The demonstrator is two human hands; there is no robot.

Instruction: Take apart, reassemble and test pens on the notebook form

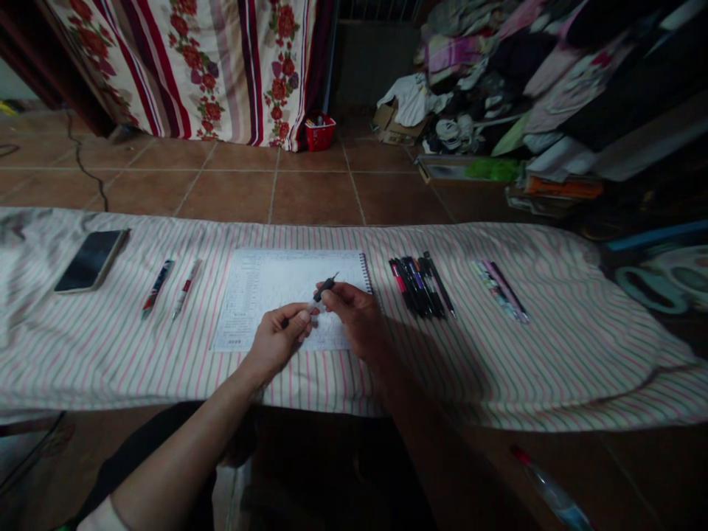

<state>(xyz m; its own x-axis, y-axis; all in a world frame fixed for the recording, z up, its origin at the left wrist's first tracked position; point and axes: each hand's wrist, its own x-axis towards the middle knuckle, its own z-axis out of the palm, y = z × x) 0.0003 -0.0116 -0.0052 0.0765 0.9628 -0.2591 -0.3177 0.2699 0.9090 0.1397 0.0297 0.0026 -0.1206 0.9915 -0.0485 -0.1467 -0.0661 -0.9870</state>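
My left hand (275,341) and my right hand (351,317) meet above a spiral-bound printed notebook (259,295). Both hold a slim pen (316,298) with a clear barrel and a black end, its far tip pointing up and to the right. My left fingers pinch the near part, and my right thumb and fingers grip the part by the black end. The hands hide the lower middle of the page. The notebook lies on a pink-and-green striped cloth (110,354).
A smartphone (91,260) and two pens (158,287) lie left of the notebook. A bundle of pens (420,286) and a smaller group (501,291) lie to its right. Beyond the cloth are tiled floor, a red basket (319,133) and piled clothes (470,81).
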